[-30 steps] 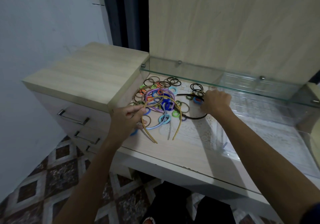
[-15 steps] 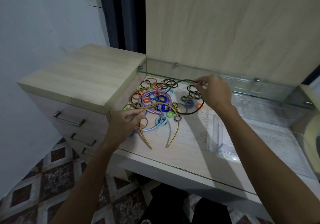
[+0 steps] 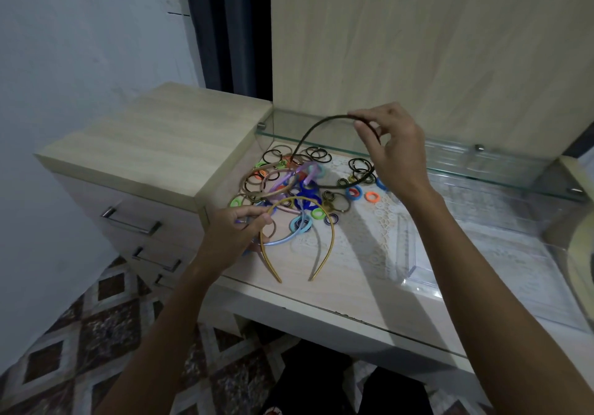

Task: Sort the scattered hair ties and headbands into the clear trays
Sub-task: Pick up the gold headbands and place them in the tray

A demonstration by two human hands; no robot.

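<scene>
Head view: the right hand (image 3: 393, 151) is raised above the far part of the pale wood dressing table (image 3: 337, 289), its thumb and fingers pinching the top of a thin black plastic headband (image 3: 316, 128). That headband is lifted clear of the surface at the pinched arc; one leg runs down and left into the heap, the other curves back under the hand toward the small rings.

The left hand (image 3: 236, 233) rests at the near left edge of the heap, fingers curled and pinching the arc of a thin gold headband (image 3: 331, 241), whose two ends lie on the table pointing toward the near edge. Just beside it, partly under it, lies a light blue satin headband (image 3: 283, 238).

The heap of scattered hair ties (image 3: 321, 212) sits on the left part of the table: green, orange, blue and black rings, with a lilac headband (image 3: 308, 170) and a tan headband (image 3: 273, 178) tangled among them. A cluster of thin black elastic loops (image 3: 361, 165) lies at the far side, near the glass shelf (image 3: 482, 164).

The clear plastic tray (image 3: 414, 273) stands to the right of the heap on a white lace mat (image 3: 369, 238), well apart from both hands. To the left stands a wood drawer unit (image 3: 144, 144) with metal handles.
</scene>
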